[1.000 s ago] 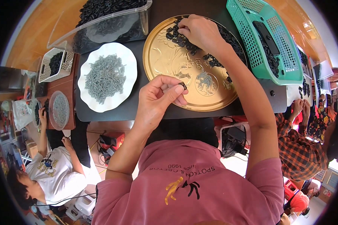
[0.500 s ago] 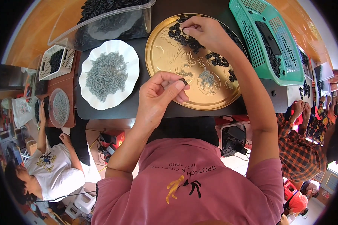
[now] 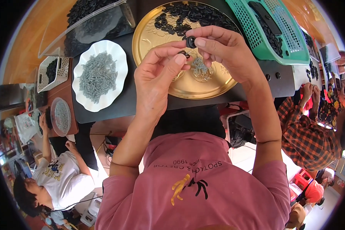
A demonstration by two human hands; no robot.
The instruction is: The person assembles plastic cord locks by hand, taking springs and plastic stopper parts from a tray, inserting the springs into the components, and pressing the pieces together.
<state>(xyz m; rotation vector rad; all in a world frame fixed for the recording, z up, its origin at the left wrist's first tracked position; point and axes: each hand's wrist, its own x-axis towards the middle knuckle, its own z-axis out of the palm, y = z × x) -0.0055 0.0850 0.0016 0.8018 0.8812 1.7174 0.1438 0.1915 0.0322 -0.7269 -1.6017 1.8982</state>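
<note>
Over a round gold tray my two hands are close together. My left hand pinches a small black ring-like part between thumb and fingertips. My right hand grips another small black ring-like part just above it; the two parts look apart. Loose black parts lie heaped along the tray's far side. Below my right hand, a small pile of grey pins or screws rests on the tray, partly hidden by the fingers.
Left of the tray is a scalloped white plate of grey screw-like pieces. Behind it stands a clear bin of black parts. A green basket sits at right, two black parts near it. Co-workers sit either side.
My right hand has come from the tray's far side toward my left hand, now holding a black part. My left hand has risen slightly. The whole view has shifted a little.
</note>
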